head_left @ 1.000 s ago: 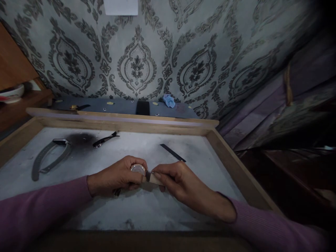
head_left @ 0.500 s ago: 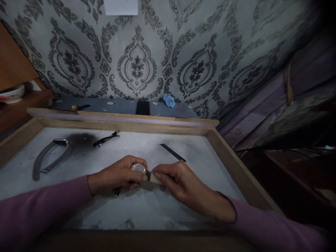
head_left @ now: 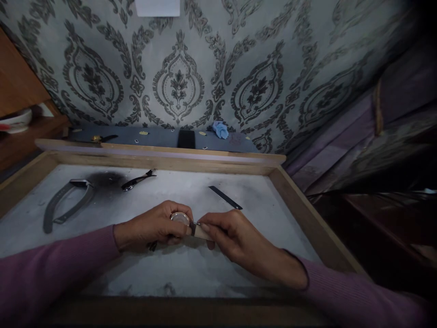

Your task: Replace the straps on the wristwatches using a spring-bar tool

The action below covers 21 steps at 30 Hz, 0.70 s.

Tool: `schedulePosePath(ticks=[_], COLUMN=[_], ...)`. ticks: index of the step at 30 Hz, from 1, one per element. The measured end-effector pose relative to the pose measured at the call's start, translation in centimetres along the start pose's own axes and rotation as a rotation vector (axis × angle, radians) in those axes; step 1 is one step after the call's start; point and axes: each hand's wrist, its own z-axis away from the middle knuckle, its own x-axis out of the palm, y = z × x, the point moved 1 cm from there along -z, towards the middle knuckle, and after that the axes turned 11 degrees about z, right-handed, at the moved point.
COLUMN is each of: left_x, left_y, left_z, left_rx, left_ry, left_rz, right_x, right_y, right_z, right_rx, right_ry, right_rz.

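Near the front middle of the white surface, my left hand [head_left: 160, 226] is closed around a round wristwatch [head_left: 180, 219], its pale round side facing up. A dark strap end pokes out beneath that hand. My right hand [head_left: 232, 237] pinches the beige-lined strap [head_left: 202, 233] on the watch's right side, close to where it meets the case. A tiny shiny metal bit shows at those fingertips, too small to make out. Beyond the right hand lies a dark flat blade-like strip [head_left: 225, 197].
A grey-strapped watch [head_left: 68, 207] lies at left, with another dark-strapped watch [head_left: 138, 180] behind my left hand. A raised wooden rim [head_left: 164, 158] borders the surface. Past it are a blue crumpled cloth [head_left: 220, 130], a black flat item [head_left: 186, 139] and a gold-coloured watch [head_left: 97, 138].
Both hands keep nearly the same grip and place on the watch. The right fingers have shifted only very slightly, and the view has tilted a touch.
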Motion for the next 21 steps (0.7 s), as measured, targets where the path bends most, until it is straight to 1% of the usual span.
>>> schedulePosePath(ticks=[7,14,21], left_x=[-0.07,0.09,-0.01], left_y=[-0.04,0.16,0.12], left_z=[0.09,0.07,-0.01], left_rx=[0.002,-0.011,-0.011], left_ry=[-0.003,0.022,0.025], left_rz=[-0.003,-0.007,-0.011], right_x=[0.04,-0.01,0.0], right_y=[-0.05,-0.27,-0.11], right_z=[0.06,-0.03,0.07], right_rx=[0.027,0.028,0.051], right_ry=[-0.004,0.018,-0.023], right_rz=[-0.027,-0.055,-0.043])
